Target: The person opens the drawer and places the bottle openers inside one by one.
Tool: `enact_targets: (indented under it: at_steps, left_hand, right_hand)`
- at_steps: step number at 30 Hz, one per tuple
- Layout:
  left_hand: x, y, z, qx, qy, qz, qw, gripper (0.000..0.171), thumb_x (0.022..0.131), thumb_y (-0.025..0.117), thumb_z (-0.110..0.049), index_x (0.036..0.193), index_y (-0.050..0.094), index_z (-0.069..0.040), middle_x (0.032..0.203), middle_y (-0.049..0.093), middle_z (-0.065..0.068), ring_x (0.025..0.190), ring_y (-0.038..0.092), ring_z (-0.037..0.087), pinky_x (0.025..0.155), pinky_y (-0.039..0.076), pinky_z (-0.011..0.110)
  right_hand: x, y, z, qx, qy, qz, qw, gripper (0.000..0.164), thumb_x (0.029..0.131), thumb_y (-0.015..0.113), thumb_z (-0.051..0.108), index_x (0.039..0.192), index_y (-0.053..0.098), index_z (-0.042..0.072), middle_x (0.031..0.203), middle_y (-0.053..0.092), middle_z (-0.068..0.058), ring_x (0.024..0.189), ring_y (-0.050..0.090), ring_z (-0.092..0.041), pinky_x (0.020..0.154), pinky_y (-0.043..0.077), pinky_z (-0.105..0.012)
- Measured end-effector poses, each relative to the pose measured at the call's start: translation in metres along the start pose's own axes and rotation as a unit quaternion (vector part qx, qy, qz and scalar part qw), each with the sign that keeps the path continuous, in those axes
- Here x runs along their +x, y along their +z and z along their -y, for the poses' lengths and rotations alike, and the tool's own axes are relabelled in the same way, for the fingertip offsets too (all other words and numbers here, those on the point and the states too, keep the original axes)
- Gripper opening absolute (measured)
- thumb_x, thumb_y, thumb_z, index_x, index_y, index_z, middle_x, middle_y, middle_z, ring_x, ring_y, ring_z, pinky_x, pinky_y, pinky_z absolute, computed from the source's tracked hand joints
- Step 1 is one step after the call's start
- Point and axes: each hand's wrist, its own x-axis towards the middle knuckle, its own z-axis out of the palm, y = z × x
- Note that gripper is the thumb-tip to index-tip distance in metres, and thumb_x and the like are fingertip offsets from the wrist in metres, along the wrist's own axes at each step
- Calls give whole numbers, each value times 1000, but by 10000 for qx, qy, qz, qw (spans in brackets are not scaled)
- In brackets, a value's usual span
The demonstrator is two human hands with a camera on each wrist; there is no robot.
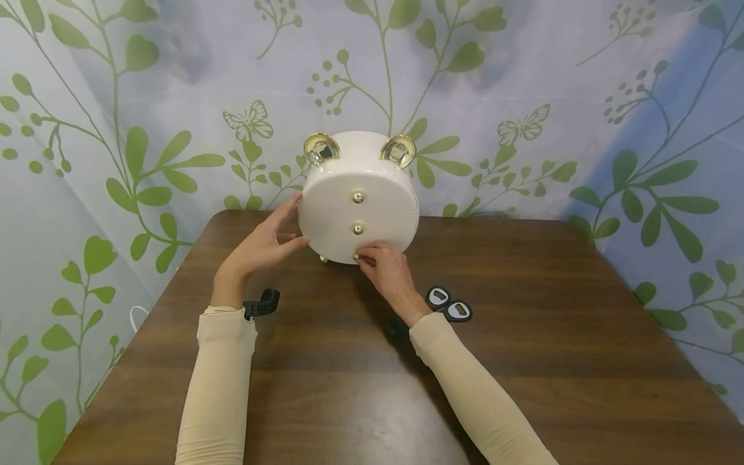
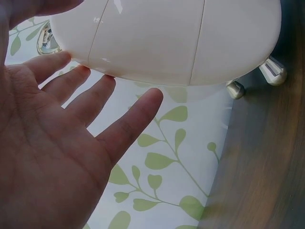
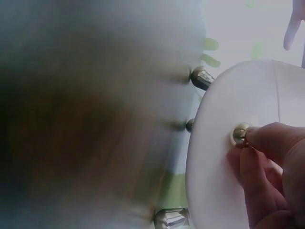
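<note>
A glossy white round box (image 1: pixel 325 219) with gold ear-like pieces on top and gold feet stands toward the back of the table. Three gold knobs run down its front, with seams across the body. My right hand (image 1: pixel 391 270) pinches the lowest knob (image 3: pixel 242 134) between thumb and fingers; the drawer front around it sits flush. On the box's left side, my left hand (image 1: pixel 258 248) is spread, its straight fingertips touching the curved wall, as the left wrist view shows. Most of the left thumb is cut off by that view's edge.
Two black teardrop-shaped pieces with pale centres (image 1: pixel 459 310) lie on the brown wooden table (image 1: pixel 552 336), close to my right wrist. Behind the table hangs a leaf-patterned cloth (image 1: pixel 511 84). A white cord loop (image 1: pixel 138 316) shows past the left edge.
</note>
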Motion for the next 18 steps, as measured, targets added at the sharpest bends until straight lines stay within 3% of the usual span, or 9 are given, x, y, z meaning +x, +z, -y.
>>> enact_targets:
  at_steps: [2,9,13,18]
  left_hand:
    - [1,0,3,-18,18,-10,10000,84,93,64,-15,157,10,-16,161,16,6,141,33,34,106,39,55]
    - [9,1,30,90,-189,-79,9998,83,92,65,-30,153,11,-41,160,17,-9,128,50,36,105,41,52]
    - [10,2,35,63,24,-98,9999,82,92,66,-29,153,12,-41,159,15,-15,135,43,29,105,40,52]
    - [9,1,34,122,161,-164,9997,82,92,66,-27,154,13,-38,158,16,-17,140,35,23,106,41,50]
  right_hand:
    - [0,0,0,64,196,46,9998,10,86,73,19,94,79,19,94,73,7,87,68,-10,78,55,-30]
    - [-1,1,-6,583,475,504,9959,13,88,71,22,102,71,19,99,74,4,90,70,-11,82,55,-35]
    - [-2,5,-14,1203,547,740,9885,17,89,71,20,105,68,17,104,73,1,93,71,-11,81,57,-31]
    - [1,7,-18,1473,311,658,9864,20,88,71,17,108,71,16,106,73,0,94,71,-13,81,57,-29]
